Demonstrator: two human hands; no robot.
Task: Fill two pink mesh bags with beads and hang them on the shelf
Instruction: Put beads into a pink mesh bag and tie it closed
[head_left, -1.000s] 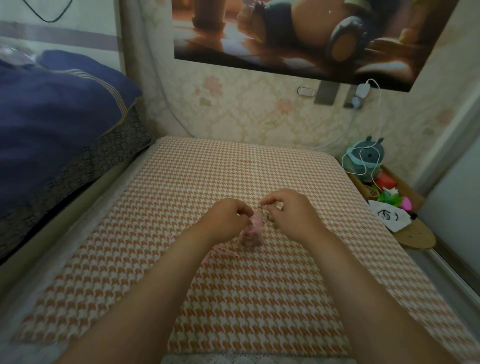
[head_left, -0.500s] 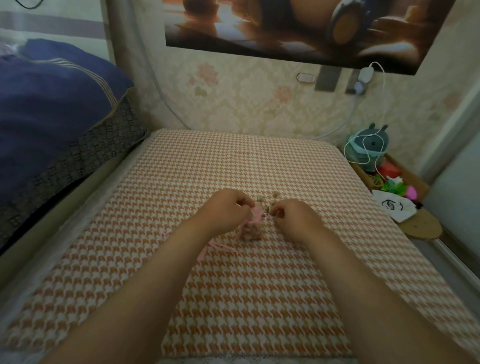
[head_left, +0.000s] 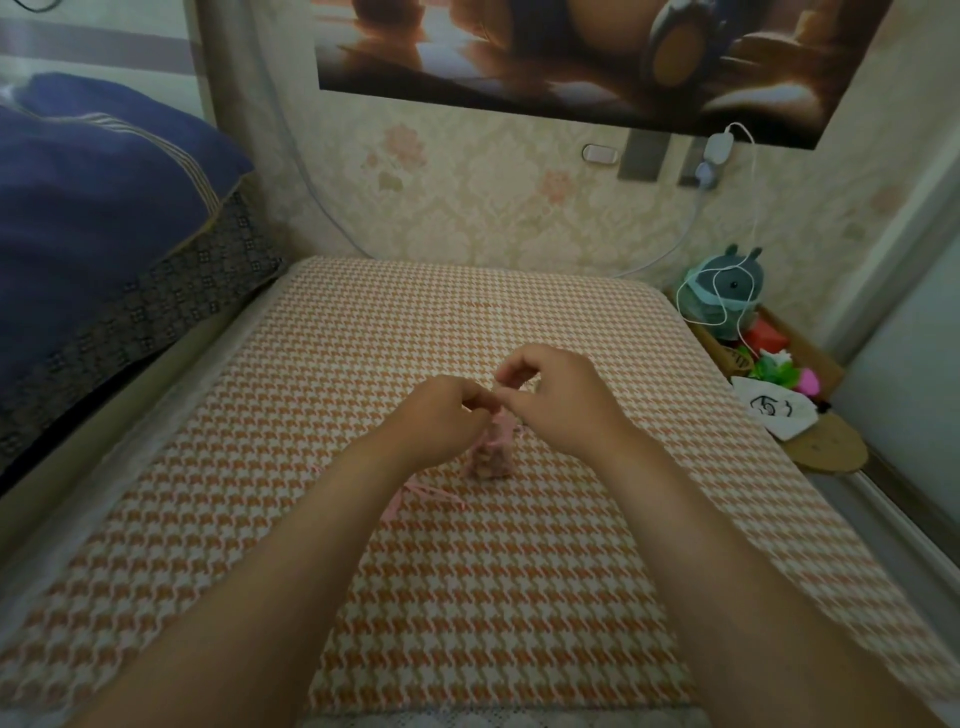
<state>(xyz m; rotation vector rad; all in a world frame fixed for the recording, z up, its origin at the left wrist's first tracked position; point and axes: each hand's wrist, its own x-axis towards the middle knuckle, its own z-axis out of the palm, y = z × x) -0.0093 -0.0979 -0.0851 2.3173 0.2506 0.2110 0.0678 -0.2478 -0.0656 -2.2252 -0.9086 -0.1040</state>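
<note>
Pink mesh bag (head_left: 492, 453), part-filled, standing near the middle of the houndstooth-covered table (head_left: 363, 332). I judge it light and limp: soft netting that slumps unless held by its neck, with loose beads inside that could spill if it tips. The best hold is the gathered top, where my left hand (head_left: 441, 415) pinches the mouth; my right hand (head_left: 558, 402) meets it there with fingertips closed, on the mouth or on a bead, I cannot tell which. The bag shows pale pink, its bulging lower part mottled tan by the beads within. Pink drawstrings (head_left: 415, 493) trail flat on the cloth just beside my left wrist.
</note>
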